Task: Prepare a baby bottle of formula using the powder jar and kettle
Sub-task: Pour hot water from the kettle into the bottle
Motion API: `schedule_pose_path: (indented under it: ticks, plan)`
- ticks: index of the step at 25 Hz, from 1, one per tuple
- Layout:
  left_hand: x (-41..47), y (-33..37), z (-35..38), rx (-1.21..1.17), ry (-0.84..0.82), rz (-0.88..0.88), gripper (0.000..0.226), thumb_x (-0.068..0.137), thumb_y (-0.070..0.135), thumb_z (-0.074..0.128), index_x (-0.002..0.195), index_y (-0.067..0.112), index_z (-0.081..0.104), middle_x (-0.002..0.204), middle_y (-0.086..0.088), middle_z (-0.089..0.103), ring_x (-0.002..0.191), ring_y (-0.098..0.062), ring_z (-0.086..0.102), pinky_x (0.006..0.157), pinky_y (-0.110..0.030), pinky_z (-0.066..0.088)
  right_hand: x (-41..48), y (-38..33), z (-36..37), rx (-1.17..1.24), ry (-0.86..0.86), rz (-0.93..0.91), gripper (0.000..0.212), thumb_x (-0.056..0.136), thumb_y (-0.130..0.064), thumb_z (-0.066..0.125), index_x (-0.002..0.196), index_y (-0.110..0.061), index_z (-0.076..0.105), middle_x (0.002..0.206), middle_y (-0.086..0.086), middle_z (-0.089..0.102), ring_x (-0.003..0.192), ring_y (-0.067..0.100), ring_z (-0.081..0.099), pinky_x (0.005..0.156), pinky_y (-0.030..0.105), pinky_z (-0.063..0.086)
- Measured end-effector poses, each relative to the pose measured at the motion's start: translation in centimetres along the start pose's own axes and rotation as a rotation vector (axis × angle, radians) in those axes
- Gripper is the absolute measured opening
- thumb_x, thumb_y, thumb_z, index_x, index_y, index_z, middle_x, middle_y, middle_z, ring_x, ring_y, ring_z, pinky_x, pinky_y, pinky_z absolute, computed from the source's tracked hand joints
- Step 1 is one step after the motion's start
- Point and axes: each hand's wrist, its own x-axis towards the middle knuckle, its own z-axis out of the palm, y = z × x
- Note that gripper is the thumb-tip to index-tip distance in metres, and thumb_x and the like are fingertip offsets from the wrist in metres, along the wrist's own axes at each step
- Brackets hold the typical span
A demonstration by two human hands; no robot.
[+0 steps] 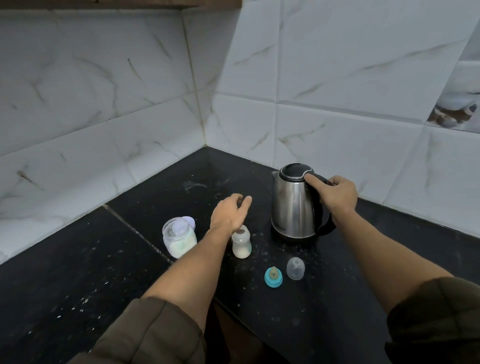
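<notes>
Two arms outstretched, right hand [337,194] gripping kettle [291,207] handle, left hand [228,215] fingers [247,200] loosely spread

A black, white-flecked counter [78,259] fills the lower half, and a pale seam [135,231] crosses it at 8 o'clock. Two walls of white, marble-veined tiles [91,91] meet in a corner [205,140] at 12 o'clock. A brown-patterned tile [457,114] sits at 3 o'clock. A wooden edge [117,2] runs along the top. The light is dim.

Right hand [337,195] covers the top of the black handle [327,225] on the shiny steel kettle [292,207], and the left forearm [207,249] blocks a bit of the small clear baby bottle [241,245].
</notes>
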Motion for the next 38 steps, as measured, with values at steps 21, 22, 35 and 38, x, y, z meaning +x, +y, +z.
schedule_pose_path:
  ticks: [21, 22, 35, 38]
  plan:
    - [-0.2, -3.7, -0.4, 0.145, -0.175, -0.098, 0.051, 0.069, 0.038, 0.092, 0.113, 0.021, 0.073, 0.105, -0.001, 0.075, 0.1, -0.021, 0.069, 0.092, -0.039, 0.057, -2.2, -10.3, 2.7, -0.567, -0.379, -0.538, 0.066, 0.049, -0.081, 0.083, 0.049, -0.019, 0.06, 0.045, -0.006, 0.053, 0.052, 0.013, 0.052, 0.053, 0.032, 0.041]
    - [0.0, -3.6, -0.5, 0.158, -0.172, -0.085, 0.052, 0.069, 0.038, 0.092, 0.114, 0.021, 0.073, 0.105, -0.001, 0.075, 0.1, -0.021, 0.07, 0.093, -0.039, 0.057, -2.3, -10.5, 2.7, -0.593, -0.37, -0.56, 0.067, 0.049, -0.082, 0.081, 0.052, -0.018, 0.063, 0.048, -0.003, 0.058, 0.054, 0.014, 0.055, 0.054, 0.032, 0.043]
    - [1.4, -2.3, -2.3, 0.287, -0.128, -0.013, 0.042, 0.069, 0.042, 0.092, 0.102, 0.023, 0.076, 0.094, -0.001, 0.074, 0.086, -0.02, 0.066, 0.073, -0.033, 0.051, -3.6, -14.1, 3.8, -0.781, -0.375, -0.692, 0.08, 0.051, -0.086, 0.075, 0.06, -0.008, 0.062, 0.053, 0.005, 0.056, 0.056, 0.021, 0.055, 0.054, 0.038, 0.047]
    - [1.4, -2.5, -2.4, 0.3, -0.135, -0.01, 0.043, 0.069, 0.041, 0.092, 0.103, 0.022, 0.075, 0.092, 0.0, 0.071, 0.084, -0.019, 0.063, 0.071, -0.032, 0.048, -4.1, -14.6, 4.1, -0.842, -0.391, -0.704, 0.074, 0.051, -0.086, 0.073, 0.059, -0.014, 0.064, 0.056, 0.003, 0.061, 0.062, 0.021, 0.061, 0.058, 0.036, 0.05]
